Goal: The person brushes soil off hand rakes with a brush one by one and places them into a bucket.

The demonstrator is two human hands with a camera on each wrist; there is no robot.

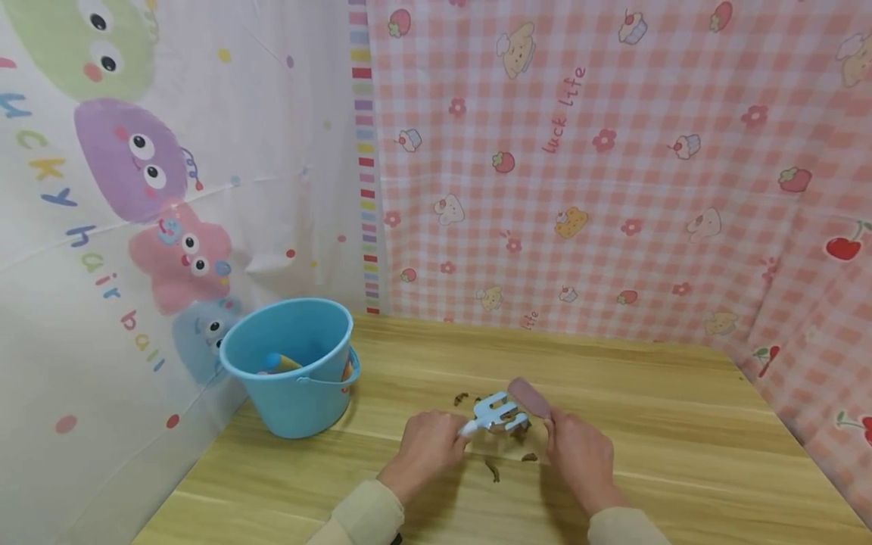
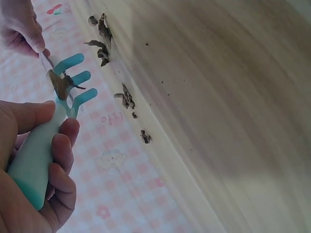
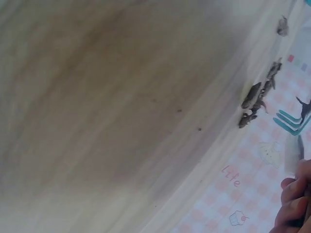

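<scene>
My left hand (image 1: 429,448) grips the handle of a small light-blue toy garden fork (image 1: 489,413), thumb along the handle's top in the left wrist view. A dried brown piece (image 2: 59,86) lies on the fork's head by the tines. In my right hand (image 1: 582,462) is a flat-bladed tool like a small spatula (image 1: 528,397), mauve in the head view, its blade beside the tines. Part of that hand is cut off in the right wrist view. Several dried, curled brown scraps (image 1: 493,471) lie on the table around and below the tools.
A light-blue bucket (image 1: 293,409) stands at the table's left, with a blue-and-yellow item (image 1: 282,362) inside. The wood-grain table (image 1: 681,424) meets a pink checked cloth (image 1: 579,182) behind and a white printed cloth (image 1: 286,189) on the left.
</scene>
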